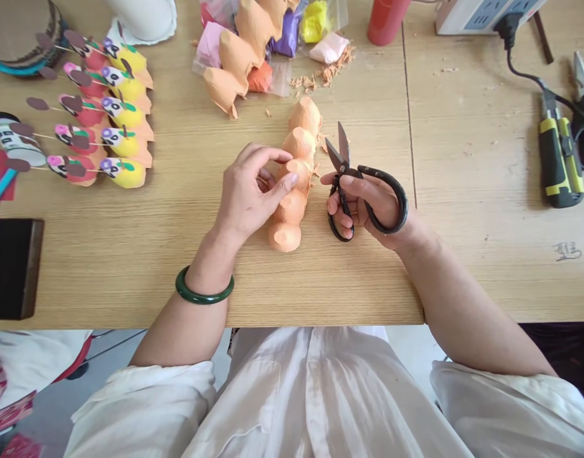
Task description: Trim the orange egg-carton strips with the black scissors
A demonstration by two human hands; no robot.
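An orange egg-carton strip (292,203) with several bumps lies lengthwise on the table in front of me. My left hand (247,187) grips its left side, thumb and forefinger resting on the middle bumps. The other left fingers curl partly out of sight. Just right of the strip, my right hand (378,197) holds black-handled scissors (342,170), with the fingers in the loops. Their blades stand apart, pointing away from me, and nothing is between them. Small orange scraps (315,170) lie along the strip's right edge.
More cut orange carton pieces (237,57) lie among bags of coloured clay (315,22) at the back. Painted carton figures (125,127) stand in rows on the left, near a dark block (13,267). A utility knife (560,159) and power strip (483,16) are right.
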